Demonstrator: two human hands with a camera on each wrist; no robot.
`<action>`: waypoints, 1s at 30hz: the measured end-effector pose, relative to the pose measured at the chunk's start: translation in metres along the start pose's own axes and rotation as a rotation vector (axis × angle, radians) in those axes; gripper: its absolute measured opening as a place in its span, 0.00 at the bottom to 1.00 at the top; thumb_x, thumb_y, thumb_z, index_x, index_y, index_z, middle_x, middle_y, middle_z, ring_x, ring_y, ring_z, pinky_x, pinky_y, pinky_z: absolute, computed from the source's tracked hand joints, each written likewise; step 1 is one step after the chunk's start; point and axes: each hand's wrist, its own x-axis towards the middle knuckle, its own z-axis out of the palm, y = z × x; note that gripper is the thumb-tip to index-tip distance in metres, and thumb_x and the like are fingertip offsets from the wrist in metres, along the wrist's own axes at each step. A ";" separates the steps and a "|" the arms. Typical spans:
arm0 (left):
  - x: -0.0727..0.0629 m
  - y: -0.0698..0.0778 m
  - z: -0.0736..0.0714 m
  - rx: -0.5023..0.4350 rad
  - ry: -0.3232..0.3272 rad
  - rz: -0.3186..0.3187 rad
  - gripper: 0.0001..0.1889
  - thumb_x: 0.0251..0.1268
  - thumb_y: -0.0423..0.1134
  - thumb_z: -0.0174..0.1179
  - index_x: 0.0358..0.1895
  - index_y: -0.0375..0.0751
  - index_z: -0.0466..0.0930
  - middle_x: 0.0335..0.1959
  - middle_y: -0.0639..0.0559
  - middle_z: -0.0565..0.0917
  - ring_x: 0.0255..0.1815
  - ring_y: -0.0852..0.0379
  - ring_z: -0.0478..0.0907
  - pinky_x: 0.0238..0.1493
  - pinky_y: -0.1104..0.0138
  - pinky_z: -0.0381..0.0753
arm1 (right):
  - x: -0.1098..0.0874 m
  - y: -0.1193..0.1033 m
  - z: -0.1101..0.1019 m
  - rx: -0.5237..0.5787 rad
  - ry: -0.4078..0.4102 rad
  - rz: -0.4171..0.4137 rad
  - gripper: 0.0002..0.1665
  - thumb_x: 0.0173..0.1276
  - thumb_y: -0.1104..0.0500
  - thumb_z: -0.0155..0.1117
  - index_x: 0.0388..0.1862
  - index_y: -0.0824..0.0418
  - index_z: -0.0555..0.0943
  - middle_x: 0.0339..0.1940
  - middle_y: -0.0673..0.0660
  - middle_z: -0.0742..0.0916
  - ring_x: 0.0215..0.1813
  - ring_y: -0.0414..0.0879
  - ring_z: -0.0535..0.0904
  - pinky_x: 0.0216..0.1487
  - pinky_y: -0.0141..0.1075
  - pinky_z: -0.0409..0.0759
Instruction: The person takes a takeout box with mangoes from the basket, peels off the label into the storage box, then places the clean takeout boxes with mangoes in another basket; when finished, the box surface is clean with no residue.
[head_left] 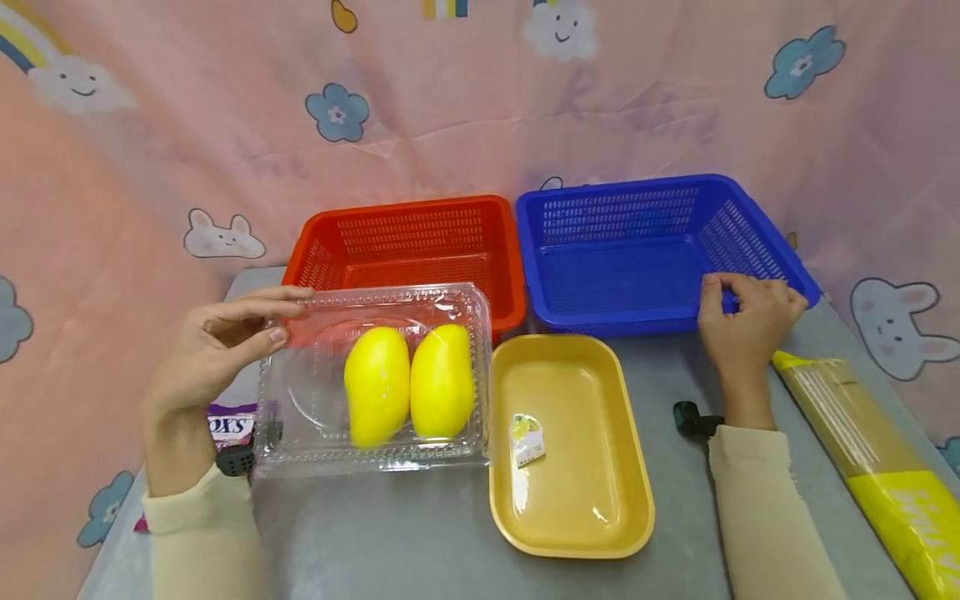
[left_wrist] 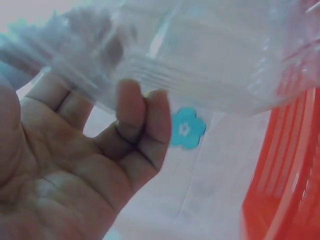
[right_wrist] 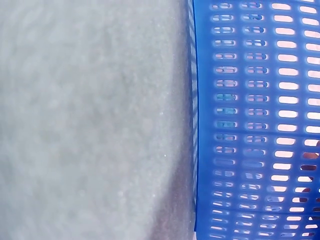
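My left hand (head_left: 206, 350) pinches the upper left edge of a clear plastic clamshell box (head_left: 375, 458), which tilts toward me. Two yellow mangoes (head_left: 377, 387) lie side by side in the box's right half. Close up in the left wrist view, the fingertips (left_wrist: 131, 102) are against the clear plastic, which is blurred. Over the front right rim of the blue basket (head_left: 615, 271) is my right hand (head_left: 750, 325), fingers loosely curled, with nothing visible in them. The right wrist view shows the basket's slotted wall (right_wrist: 257, 120); the hand is mostly hidden there.
A red basket (head_left: 420, 212) stands behind the box, left of the blue one. The yellow tray (head_left: 577, 400) in the middle has a small fruit-printed label (head_left: 527, 439) in it. A long yellow packet (head_left: 877, 442) lies at the right; a purple packet (head_left: 228, 422) is partly hidden at the left.
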 end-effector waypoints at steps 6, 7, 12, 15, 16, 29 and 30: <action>0.038 -0.008 0.015 -0.075 0.056 0.077 0.17 0.61 0.11 0.52 0.52 0.18 0.81 0.59 0.40 0.85 0.51 0.51 0.83 0.38 0.73 0.83 | -0.002 -0.002 0.001 -0.020 -0.027 -0.022 0.27 0.75 0.49 0.56 0.39 0.72 0.88 0.37 0.73 0.89 0.40 0.70 0.72 0.61 0.58 0.55; 0.044 -0.009 0.017 -0.086 0.069 0.073 0.17 0.62 0.12 0.52 0.52 0.18 0.82 0.59 0.40 0.85 0.51 0.50 0.83 0.40 0.73 0.83 | -0.002 -0.002 0.001 -0.019 -0.027 -0.022 0.26 0.75 0.49 0.56 0.39 0.71 0.88 0.37 0.73 0.89 0.40 0.70 0.72 0.61 0.58 0.55; 0.075 -0.019 0.035 -0.108 0.163 0.017 0.15 0.66 0.19 0.56 0.53 0.26 0.84 0.60 0.42 0.84 0.52 0.48 0.81 0.45 0.72 0.84 | -0.003 -0.005 0.003 -0.006 -0.018 -0.003 0.22 0.73 0.53 0.56 0.40 0.69 0.89 0.38 0.71 0.90 0.41 0.68 0.73 0.64 0.56 0.56; 0.095 -0.027 0.048 -0.106 0.230 -0.012 0.14 0.67 0.23 0.58 0.53 0.33 0.87 0.61 0.46 0.84 0.49 0.49 0.81 0.43 0.72 0.82 | -0.004 -0.007 0.006 0.006 -0.006 0.021 0.19 0.72 0.56 0.57 0.40 0.68 0.90 0.38 0.71 0.90 0.42 0.67 0.74 0.66 0.54 0.56; 0.102 -0.029 0.053 -0.102 0.251 -0.019 0.14 0.68 0.25 0.59 0.52 0.35 0.88 0.61 0.47 0.84 0.49 0.50 0.81 0.43 0.72 0.82 | -0.005 -0.007 0.007 0.012 -0.001 0.029 0.18 0.71 0.56 0.58 0.39 0.68 0.90 0.38 0.71 0.90 0.42 0.66 0.74 0.67 0.54 0.56; 0.195 -0.068 0.119 -0.159 0.218 -0.112 0.15 0.72 0.28 0.60 0.58 0.32 0.83 0.66 0.47 0.82 0.40 0.62 0.83 0.47 0.74 0.82 | -0.008 -0.013 0.014 0.054 0.021 0.007 0.17 0.70 0.59 0.56 0.38 0.69 0.89 0.36 0.70 0.90 0.42 0.67 0.74 0.68 0.51 0.57; 0.200 -0.071 0.124 -0.166 0.218 -0.125 0.15 0.72 0.28 0.60 0.59 0.31 0.83 0.66 0.47 0.82 0.39 0.63 0.83 0.46 0.75 0.82 | -0.008 -0.013 0.015 0.060 0.030 0.011 0.17 0.69 0.59 0.56 0.38 0.69 0.89 0.36 0.70 0.90 0.42 0.67 0.74 0.68 0.50 0.57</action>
